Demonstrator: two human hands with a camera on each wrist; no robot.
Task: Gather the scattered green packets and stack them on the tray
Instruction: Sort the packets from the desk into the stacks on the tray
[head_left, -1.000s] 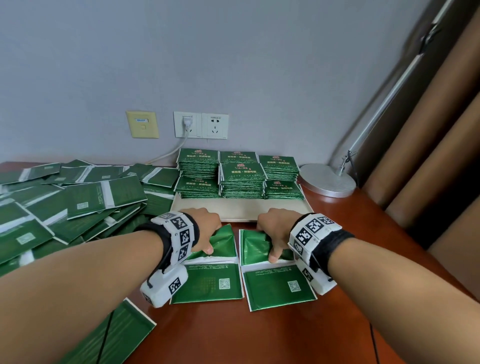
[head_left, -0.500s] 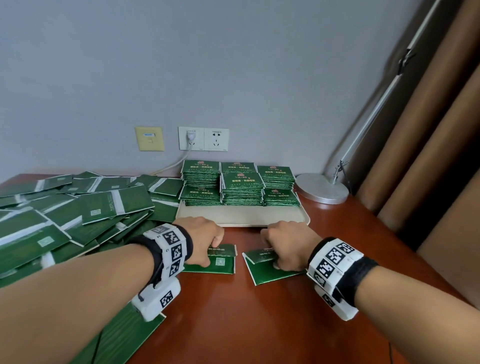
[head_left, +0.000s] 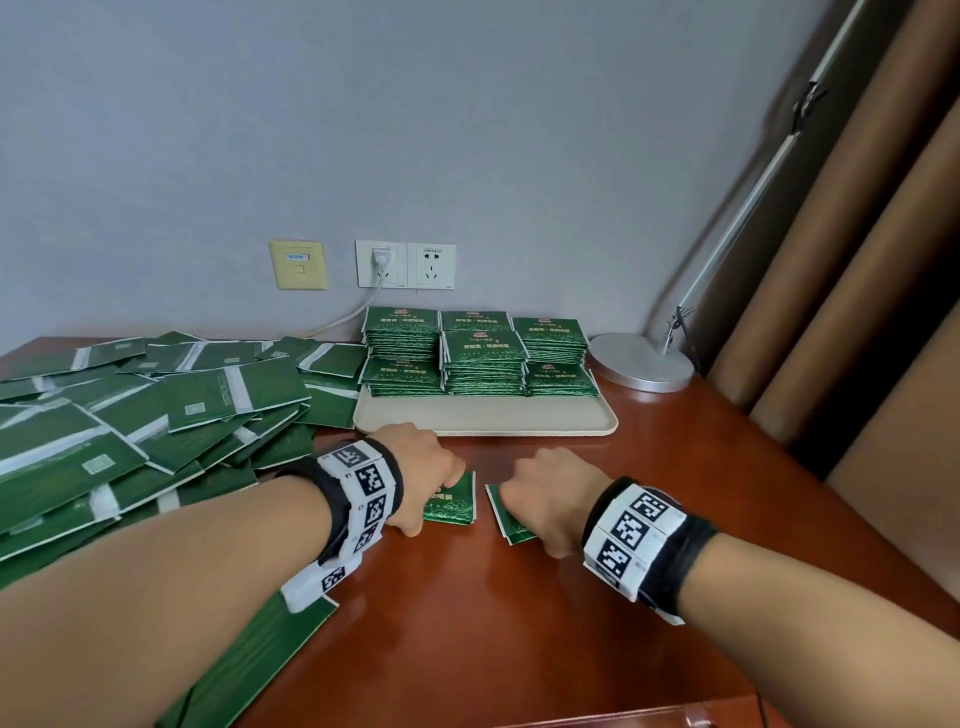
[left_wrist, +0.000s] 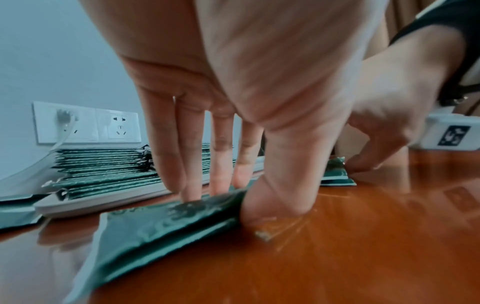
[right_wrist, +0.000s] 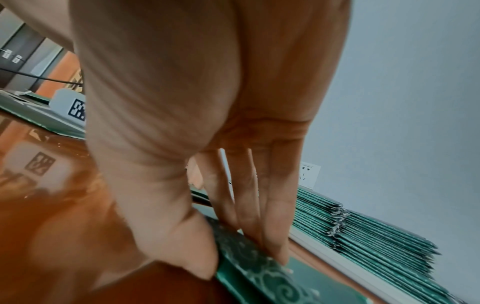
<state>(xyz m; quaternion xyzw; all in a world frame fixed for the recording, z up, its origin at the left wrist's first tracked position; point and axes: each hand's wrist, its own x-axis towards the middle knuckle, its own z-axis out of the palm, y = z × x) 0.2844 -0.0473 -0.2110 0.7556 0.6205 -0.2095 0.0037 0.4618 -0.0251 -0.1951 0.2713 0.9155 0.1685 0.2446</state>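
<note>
Two folded green packets lie side by side on the brown table, just in front of the beige tray (head_left: 483, 415). My left hand (head_left: 423, 470) pinches the left packet (head_left: 453, 503) between thumb and fingers; the left wrist view shows the left hand (left_wrist: 221, 185) with its thumb at the near edge of the left packet (left_wrist: 161, 222). My right hand (head_left: 550, 493) grips the right packet (head_left: 511, 530) the same way, as seen close up for the right hand (right_wrist: 246, 246) and the right packet (right_wrist: 259, 275). Several neat packet stacks (head_left: 480, 353) fill the tray's back half.
A big loose pile of unfolded green packets (head_left: 156, 415) covers the table's left side, with one more packet (head_left: 249, 670) under my left forearm. A lamp base (head_left: 641, 361) stands right of the tray. Wall sockets (head_left: 405, 264) with a plugged cable sit behind the stacks.
Both packets lay unfolded under my hands a second ago. They are now folded small, and both hands have closed round them in front of the tray.
</note>
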